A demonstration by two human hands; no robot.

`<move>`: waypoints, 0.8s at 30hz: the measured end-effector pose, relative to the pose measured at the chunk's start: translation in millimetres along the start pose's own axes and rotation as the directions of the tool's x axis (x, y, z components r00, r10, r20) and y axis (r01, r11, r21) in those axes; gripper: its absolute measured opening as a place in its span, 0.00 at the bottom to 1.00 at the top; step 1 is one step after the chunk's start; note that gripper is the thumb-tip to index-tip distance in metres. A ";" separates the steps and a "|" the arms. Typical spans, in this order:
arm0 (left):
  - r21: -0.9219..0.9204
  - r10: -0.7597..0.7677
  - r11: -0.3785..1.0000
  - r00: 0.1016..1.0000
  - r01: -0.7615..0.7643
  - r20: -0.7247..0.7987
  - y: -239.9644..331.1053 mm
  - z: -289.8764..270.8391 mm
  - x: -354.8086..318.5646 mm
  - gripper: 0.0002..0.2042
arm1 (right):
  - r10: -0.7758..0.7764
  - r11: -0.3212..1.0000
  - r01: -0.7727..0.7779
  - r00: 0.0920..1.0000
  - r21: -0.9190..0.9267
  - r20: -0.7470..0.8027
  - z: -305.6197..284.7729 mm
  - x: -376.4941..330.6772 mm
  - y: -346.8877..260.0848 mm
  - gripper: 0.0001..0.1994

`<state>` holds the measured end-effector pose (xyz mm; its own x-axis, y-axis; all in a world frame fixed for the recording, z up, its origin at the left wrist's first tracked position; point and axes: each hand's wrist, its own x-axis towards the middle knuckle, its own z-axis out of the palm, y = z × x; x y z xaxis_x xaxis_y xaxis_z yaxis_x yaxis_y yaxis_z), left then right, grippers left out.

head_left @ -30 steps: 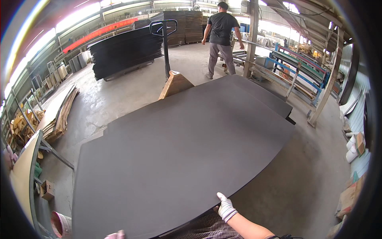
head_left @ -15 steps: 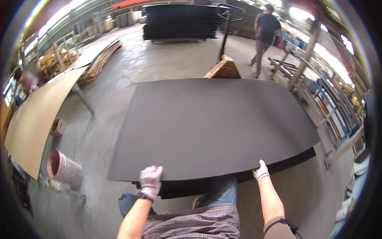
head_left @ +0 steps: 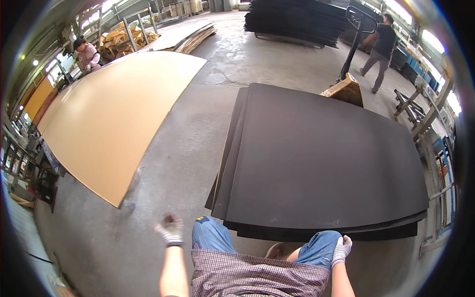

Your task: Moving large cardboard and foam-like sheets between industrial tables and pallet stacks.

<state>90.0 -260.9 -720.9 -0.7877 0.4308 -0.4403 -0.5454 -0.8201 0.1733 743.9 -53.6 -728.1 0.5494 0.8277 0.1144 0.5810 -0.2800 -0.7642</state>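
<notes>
The black sheets (head_left: 326, 158) lie stacked at the person's front right, their left edges uneven; what carries them is hidden. The left hand (head_left: 170, 228) is over the floor (head_left: 193, 128), apart from the stack and blurred: I cannot tell how wide. The right hand (head_left: 341, 249) curls by the right knee (head_left: 319, 246), its grip unclear. A knee bumping the near edge could skew the top sheet further.

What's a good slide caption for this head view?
Gloved left hand and right hand near stacked black sheets, tan sheet at left.
</notes>
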 end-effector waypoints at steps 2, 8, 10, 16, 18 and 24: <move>0.107 0.155 0.985 0.972 -0.137 -0.179 133.4 -50.0 45.2 0.45 | -0.131 0.969 0.139 0.990 -0.203 0.054 14.1 2.7 -12.2 0.10; 0.575 0.284 0.762 0.952 -0.298 0.118 229.1 125.4 68.3 0.48 | -0.197 0.941 0.193 0.980 -0.279 0.016 5.4 2.4 -17.2 0.09; 0.662 0.151 0.667 0.933 -0.340 0.327 236.3 146.1 99.1 0.46 | -0.120 0.875 0.135 0.991 -0.465 0.063 9.1 3.4 -30.0 0.10; 0.914 0.283 0.354 0.954 -0.199 0.099 182.1 20.9 91.6 0.38 | 0.099 0.945 -0.050 0.985 -0.323 0.139 11.7 5.0 -82.2 0.15; 0.921 0.324 0.384 0.943 -0.063 -0.070 179.8 -56.6 51.8 0.34 | 0.093 0.979 -0.039 0.958 -0.198 0.271 3.5 -1.9 -97.7 0.14; 0.893 0.208 0.360 0.910 0.269 -0.358 192.4 -118.9 -62.1 0.33 | 0.129 0.991 -0.109 0.936 -0.080 0.327 11.7 40.0 -98.9 0.12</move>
<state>68.1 -490.2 -764.9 -0.7279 0.0869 -0.6801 -0.6642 0.1569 0.7309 701.4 12.8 -655.4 0.3936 0.8975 -0.1991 0.5638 -0.4067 -0.7188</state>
